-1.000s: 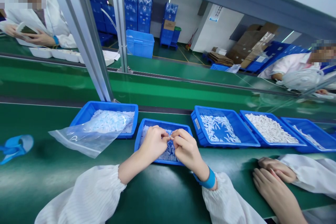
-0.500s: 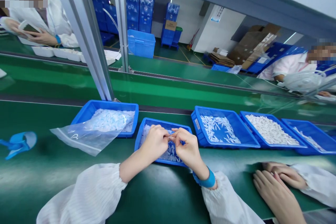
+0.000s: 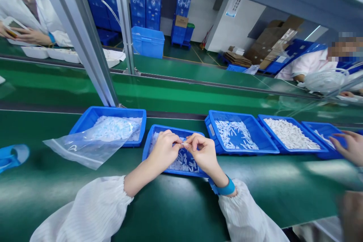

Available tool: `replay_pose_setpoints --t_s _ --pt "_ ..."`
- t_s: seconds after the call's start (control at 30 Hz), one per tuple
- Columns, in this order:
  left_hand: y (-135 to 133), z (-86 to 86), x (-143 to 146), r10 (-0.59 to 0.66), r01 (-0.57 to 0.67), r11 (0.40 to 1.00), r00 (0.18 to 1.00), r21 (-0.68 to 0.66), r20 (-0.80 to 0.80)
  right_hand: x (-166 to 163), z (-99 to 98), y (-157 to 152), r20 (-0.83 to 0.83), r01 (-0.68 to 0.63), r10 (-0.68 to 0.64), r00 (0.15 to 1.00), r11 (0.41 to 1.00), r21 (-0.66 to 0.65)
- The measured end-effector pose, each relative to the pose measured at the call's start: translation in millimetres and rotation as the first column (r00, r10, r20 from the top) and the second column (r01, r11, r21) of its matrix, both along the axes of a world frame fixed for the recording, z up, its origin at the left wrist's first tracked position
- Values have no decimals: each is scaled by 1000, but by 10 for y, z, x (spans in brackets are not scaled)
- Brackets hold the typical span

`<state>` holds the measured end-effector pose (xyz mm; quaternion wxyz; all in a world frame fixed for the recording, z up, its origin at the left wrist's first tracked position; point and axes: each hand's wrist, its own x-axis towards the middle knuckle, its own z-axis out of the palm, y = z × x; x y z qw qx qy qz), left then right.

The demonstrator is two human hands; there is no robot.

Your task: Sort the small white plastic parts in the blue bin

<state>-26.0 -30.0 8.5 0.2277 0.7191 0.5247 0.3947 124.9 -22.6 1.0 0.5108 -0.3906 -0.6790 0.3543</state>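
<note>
A: Head view: the left hand (image 3: 164, 150) and the right hand (image 3: 202, 153) are seen together over a small blue tray (image 3: 154, 134) on the green bench (image 3: 176, 208). What is held?

B: A small white part (image 3: 185, 145) is pinched between the fingertips of both hands, fingers narrow and curled, just above the loose white pieces (image 3: 184, 163) lying in that tray.

A: What is found around them?

B: At ten o'clock of the hands, a second blue tray (image 3: 85, 119) is covered partly by a clear plastic bag (image 3: 87, 147). At two to three o'clock, three more trays of white parts (image 3: 235, 136) are lined up. At three o'clock, a co-worker's hand (image 3: 347, 146) is seen at the farthest tray. A blue wristband (image 3: 225, 189) is worn on the right wrist.
</note>
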Motion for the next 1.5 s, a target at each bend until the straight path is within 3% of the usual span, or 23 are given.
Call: replay_pose_setpoints --t_s 0.27,0.4,0.53,0.63,1.0,1.27,1.5 --pt "3 -16 -11 7 -7 1000 999 -5 42 15 5 10 -4 12 -12 1000 1000 19" --pt "-1 -16 -9 -3 3 1000 1000 11 29 -2 -1 -30 101 42 -61 993 981 187" --pt "-6 -17 -6 4 -4 1000 1000 19 9 -32 -8 -96 268 -12 -127 955 887 462" --pt "-15 -12 -3 20 -20 1000 1000 13 4 -43 -22 -120 337 -60 -174 925 809 585" --pt "-35 -16 -13 32 -33 998 999 59 22 -81 76 -219 505 -191 -284 815 691 697" --pt "-40 -16 -14 36 -38 992 999 123 14 -92 77 -225 526 -210 -288 800 688 695" --pt "-40 -31 -23 9 -4 985 1000 175 -29 -55 -23 -147 399 -120 -166 902 792 599"
